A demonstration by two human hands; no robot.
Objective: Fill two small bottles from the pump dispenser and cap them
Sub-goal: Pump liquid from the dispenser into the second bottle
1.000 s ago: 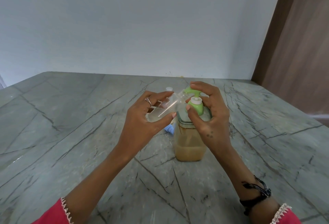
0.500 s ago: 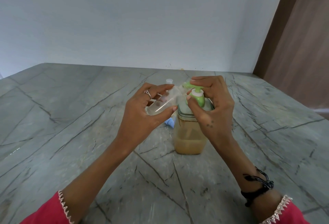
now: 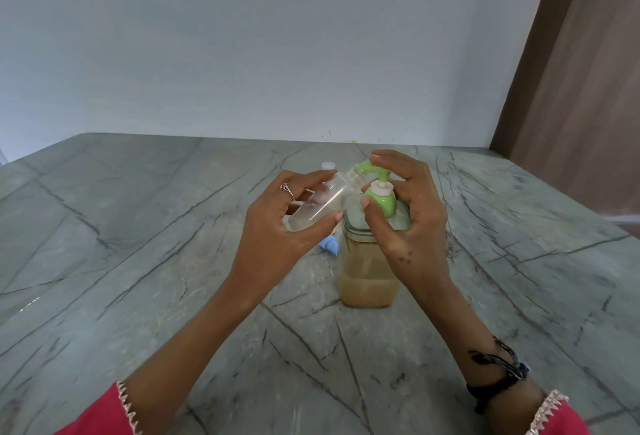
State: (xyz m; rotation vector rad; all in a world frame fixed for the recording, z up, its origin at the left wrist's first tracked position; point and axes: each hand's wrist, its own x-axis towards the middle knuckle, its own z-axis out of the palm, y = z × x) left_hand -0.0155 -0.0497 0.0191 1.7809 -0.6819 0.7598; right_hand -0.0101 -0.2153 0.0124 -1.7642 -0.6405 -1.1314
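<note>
— What does the small bottle (image 3: 320,204) look like from where you stand?

— Clear plastic, tilted, its mouth up against the green spout (image 3: 363,168) of the pump dispenser (image 3: 369,261), just left of centre in the frame. The left hand (image 3: 280,227) has it wrapped between thumb and curled fingers, a ring on one finger. Inside I see only a faint film; how much liquid it holds is hard to say.

— And the dispenser?

— A squarish clear jar at the centre, standing on the grey veined counter (image 3: 138,279), with tan liquid filling its lower part and a paler upper part. Its pump head is green with a white collar. The right hand (image 3: 408,213) is curled around that pump, fingertips over the top of the nozzle and the thumb at the green base.

— Anything you can't make out?

— Behind the left hand a white cap (image 3: 327,165) peeks out, but whatever it sits on is hidden. A light blue thing (image 3: 330,247) shows between the hand and the jar, mostly covered. Red sleeves are cut off at the bottom edge, and a dark band (image 3: 498,375) circles the right wrist.

— Any label or writing?

— None that I can read.
</note>
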